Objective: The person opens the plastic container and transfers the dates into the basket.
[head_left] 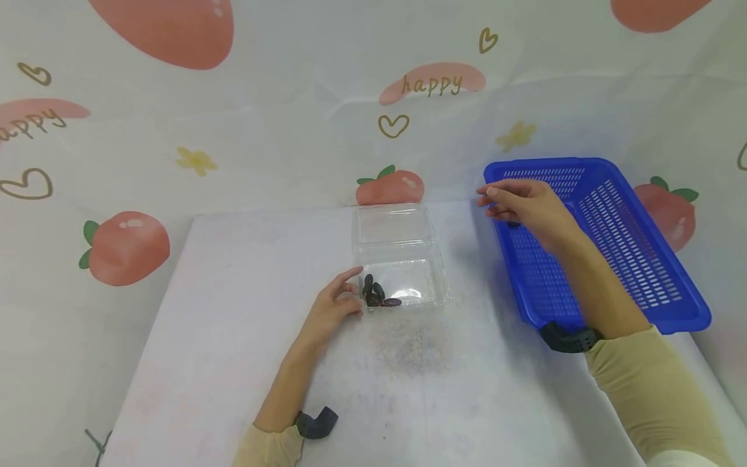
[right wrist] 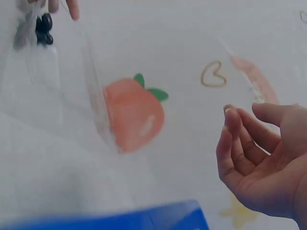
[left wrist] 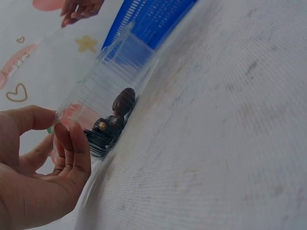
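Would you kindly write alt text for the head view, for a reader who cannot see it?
A person's left hand touches the left side of an open clear plastic box holding several dark oval pieces on a white table, while the right hand, apparently empty, hovers over the left side of a blue perforated basket. Behind is a fruit-print backdrop.

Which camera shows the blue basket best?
Head view: it shows most of the blue basket, though the right arm crosses it. The left wrist view catches a section at the top; the right wrist, only a bottom strip.
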`<state>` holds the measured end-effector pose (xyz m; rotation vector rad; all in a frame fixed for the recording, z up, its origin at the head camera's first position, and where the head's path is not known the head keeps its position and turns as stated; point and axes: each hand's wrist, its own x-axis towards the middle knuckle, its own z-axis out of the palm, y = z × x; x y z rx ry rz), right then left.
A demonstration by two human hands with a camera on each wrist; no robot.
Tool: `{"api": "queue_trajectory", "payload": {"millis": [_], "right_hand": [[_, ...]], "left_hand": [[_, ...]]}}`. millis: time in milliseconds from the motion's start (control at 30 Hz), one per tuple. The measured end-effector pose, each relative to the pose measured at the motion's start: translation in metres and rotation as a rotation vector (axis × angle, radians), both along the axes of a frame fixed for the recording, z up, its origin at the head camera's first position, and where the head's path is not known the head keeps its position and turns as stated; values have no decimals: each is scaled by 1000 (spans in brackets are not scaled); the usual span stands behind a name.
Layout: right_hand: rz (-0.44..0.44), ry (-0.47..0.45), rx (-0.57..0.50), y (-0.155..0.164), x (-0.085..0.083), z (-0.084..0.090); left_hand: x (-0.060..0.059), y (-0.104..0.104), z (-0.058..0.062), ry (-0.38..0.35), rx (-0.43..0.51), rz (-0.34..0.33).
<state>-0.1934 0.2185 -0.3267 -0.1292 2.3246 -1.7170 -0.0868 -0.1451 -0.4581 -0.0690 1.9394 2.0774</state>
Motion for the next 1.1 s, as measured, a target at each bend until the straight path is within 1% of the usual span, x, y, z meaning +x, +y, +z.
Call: {"api": "queue_trajectory", "payload": {"millis": [200,367,500,667,900,1100], "right_hand": [[79,12,-29,-24,4,-11],[150,-8,-60,-40,8,-21],[186,-39,-50,-51,11,-34],[234,-70,-17,-66,19,-48],[303,-90,-6,-90,30,-61],[344,-102,7,-108,36,-77]], "left_hand": [[1,-1,1,-3,-7,10],[2,-2,2,-9,-15,20],[2,-2,2,-7,-12,27],[1,0,1,-7,2,7],[2,0,0,-3,3,20],[2,1,2,0,3,15]]}}
